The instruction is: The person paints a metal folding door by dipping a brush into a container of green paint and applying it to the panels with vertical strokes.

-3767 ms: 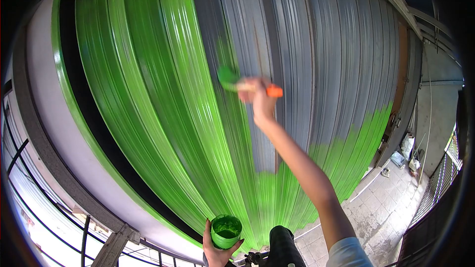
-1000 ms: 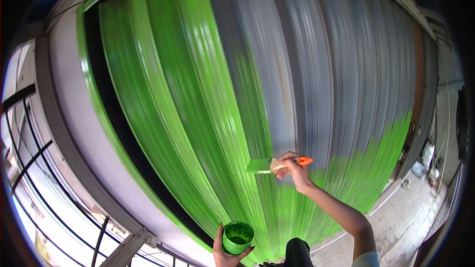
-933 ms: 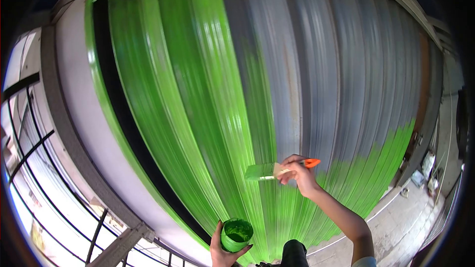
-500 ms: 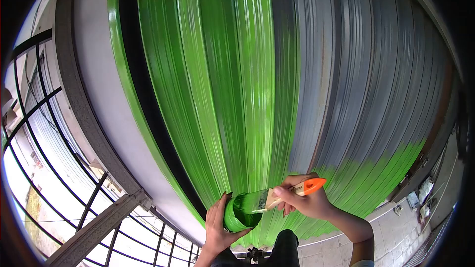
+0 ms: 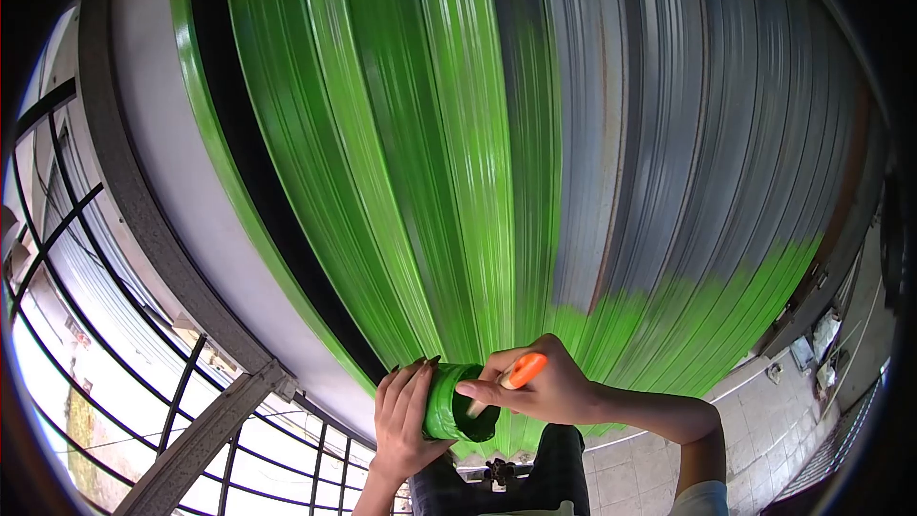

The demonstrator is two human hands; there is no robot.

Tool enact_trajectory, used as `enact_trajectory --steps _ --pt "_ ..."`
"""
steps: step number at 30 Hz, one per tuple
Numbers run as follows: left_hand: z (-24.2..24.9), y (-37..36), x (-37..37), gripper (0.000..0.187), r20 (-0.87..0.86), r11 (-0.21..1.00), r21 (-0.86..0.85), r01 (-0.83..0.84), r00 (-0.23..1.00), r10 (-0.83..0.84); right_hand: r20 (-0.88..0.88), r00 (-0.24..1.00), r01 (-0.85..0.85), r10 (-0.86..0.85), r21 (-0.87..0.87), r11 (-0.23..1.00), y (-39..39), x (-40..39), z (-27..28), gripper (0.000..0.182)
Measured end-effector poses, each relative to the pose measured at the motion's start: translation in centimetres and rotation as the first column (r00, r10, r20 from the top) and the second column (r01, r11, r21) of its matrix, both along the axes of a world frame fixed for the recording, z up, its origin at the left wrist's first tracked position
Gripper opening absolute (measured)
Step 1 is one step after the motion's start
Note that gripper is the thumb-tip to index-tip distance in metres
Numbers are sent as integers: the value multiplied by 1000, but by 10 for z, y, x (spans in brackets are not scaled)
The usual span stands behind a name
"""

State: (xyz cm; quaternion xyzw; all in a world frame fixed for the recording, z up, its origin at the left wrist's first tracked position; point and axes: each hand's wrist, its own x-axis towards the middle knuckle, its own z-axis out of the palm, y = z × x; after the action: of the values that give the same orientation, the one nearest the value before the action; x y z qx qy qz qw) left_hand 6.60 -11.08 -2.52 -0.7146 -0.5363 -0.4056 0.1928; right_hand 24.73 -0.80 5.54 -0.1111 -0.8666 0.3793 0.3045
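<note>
My left hand (image 5: 403, 413) is wrapped round the outside of a small can smeared with green paint (image 5: 441, 403), tilted with its mouth toward the right. In my right hand (image 5: 549, 390) is a paintbrush (image 5: 524, 371) with an orange-tipped handle. The brush points down into the can's mouth, and its bristles are hidden inside. Just beyond both hands rises a ribbed metal shutter (image 5: 420, 182), glossy green on the left and along the bottom.
Bare grey ribs (image 5: 659, 134) take up the shutter's upper right. A pale wall strip (image 5: 172, 134) and black window bars (image 5: 67, 220) stand at left. Floor tiles (image 5: 669, 468) lie below at right, with small items (image 5: 802, 352) near the shutter's lower right end.
The brush has gone from lying across the can's mouth to deeper inside it, with my right hand moving left and close to the rim. The view has shifted slightly.
</note>
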Motion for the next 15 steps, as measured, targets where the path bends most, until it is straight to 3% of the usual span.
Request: enact_trajectory --steps 11,15 --pt "-4 1 -1 92 -41 1000 17 16 999 -15 14 1000 -28 28 12 1000 0 -5 -12 29" --pt "-8 -1 0 94 65 999 -42 -14 998 17 -28 998 53 -52 20 998 1 4 3 35"
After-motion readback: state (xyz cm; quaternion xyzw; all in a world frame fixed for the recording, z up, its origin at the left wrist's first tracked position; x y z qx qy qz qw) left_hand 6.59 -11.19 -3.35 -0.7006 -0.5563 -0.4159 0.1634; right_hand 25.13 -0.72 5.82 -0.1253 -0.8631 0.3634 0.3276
